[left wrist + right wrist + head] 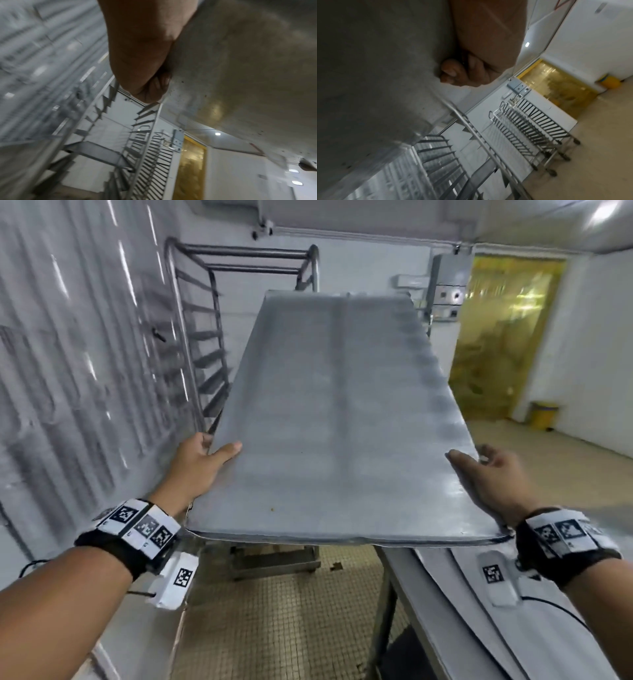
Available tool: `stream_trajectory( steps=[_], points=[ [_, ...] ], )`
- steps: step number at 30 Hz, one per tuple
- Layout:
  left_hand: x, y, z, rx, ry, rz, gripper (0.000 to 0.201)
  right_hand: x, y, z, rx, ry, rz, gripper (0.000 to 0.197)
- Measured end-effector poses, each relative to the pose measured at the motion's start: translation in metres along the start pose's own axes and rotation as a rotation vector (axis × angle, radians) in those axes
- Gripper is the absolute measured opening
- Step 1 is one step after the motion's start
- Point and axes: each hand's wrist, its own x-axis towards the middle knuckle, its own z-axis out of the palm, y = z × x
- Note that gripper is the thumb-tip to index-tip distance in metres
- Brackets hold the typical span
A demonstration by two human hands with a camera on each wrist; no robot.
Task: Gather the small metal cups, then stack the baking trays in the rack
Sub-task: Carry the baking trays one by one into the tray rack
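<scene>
A long grey baking tray [335, 419] is carried level in the air in front of me, its far end toward the tall metal rack [209, 337]. My left hand [202, 463] grips its left edge, thumb on top and fingers curled beneath. On the opposite edge my right hand [486, 474] holds it the same way. From the left wrist view I see the tray's underside [240, 67] with my left hand [145, 75] wrapped on its rim, and the right wrist view shows my right hand [467, 71] curled under the tray [376, 74]. No small metal cups are in view.
A steel table [445, 594] runs along the lower right. Corrugated wall panels [68, 371] close off the left. More wheeled racks [539, 129] stand by the back wall. A yellow strip-curtain doorway [503, 337] and a yellow bin [544, 416] are at the right. Tiled floor [281, 628] lies below.
</scene>
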Motion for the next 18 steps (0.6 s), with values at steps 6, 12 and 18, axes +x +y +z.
stream_trajectory(
  steps=[6, 12, 18],
  points=[
    [-0.025, -0.025, -0.034, 0.131, 0.121, -0.123, 0.029, 0.030, 0.012, 0.053, -0.106, -0.232, -0.024, 0.022],
    [-0.045, -0.065, -0.055, 0.212, 0.152, -0.278, 0.059, 0.046, 0.048, 0.086, -0.170, -0.379, 0.032, 0.049],
    [-0.045, -0.092, -0.053, 0.272, 0.161, -0.341, 0.034, 0.063, 0.080, 0.112, -0.278, -0.453, 0.090, 0.048]
  ],
)
